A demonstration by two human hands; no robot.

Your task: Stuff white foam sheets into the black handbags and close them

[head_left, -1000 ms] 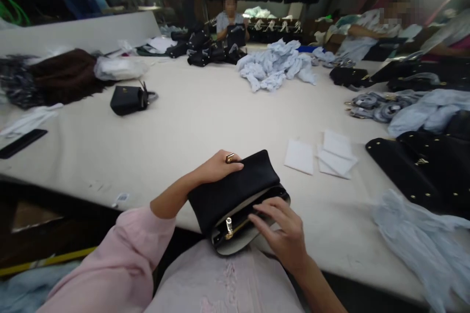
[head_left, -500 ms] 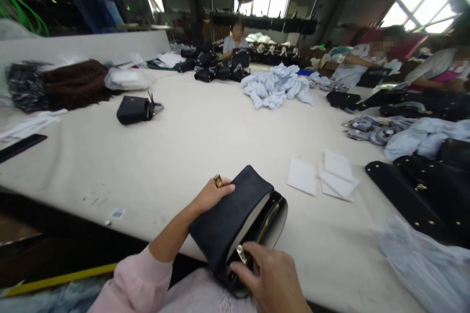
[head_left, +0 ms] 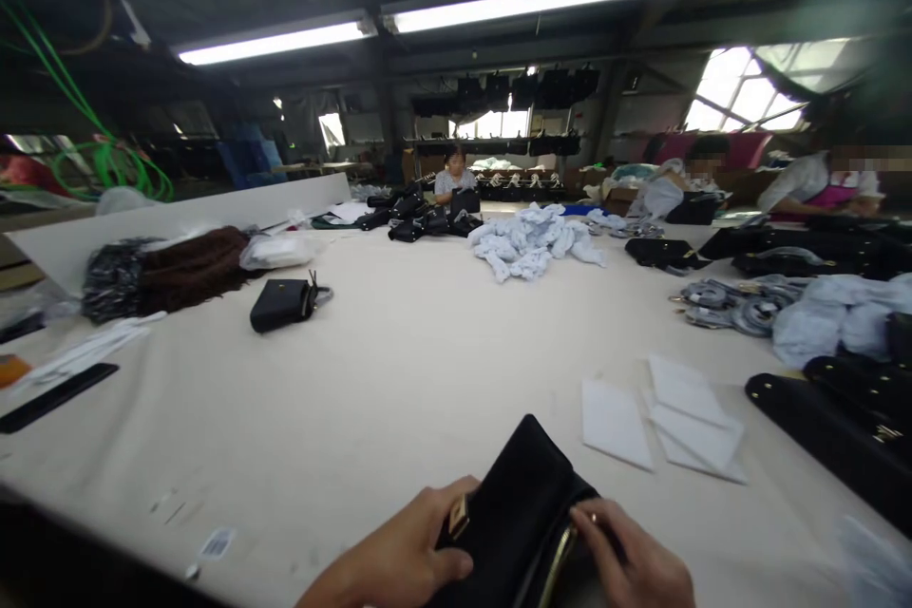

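Note:
A black handbag is tilted at the table's near edge, its lower part cut off by the bottom of the view. My left hand grips its left side, thumb on the black panel, with a gold clasp by the fingers. At the bag's opening on the right runs a gold zip. My right hand is closed in a pinch at the far end of this zip, and a bit of gold shows between the fingers. The pull itself is mostly hidden.
White rectangular sheets lie right of the bag. Farther right are black bag pieces, coiled straps and crumpled pale-blue wrapping. Another black handbag stands at left, near brown fluffy material. Several people work across the table.
My right hand has moved from the near end of the zip to its far end. The view has tilted upward, so the bag and both hands appear lower.

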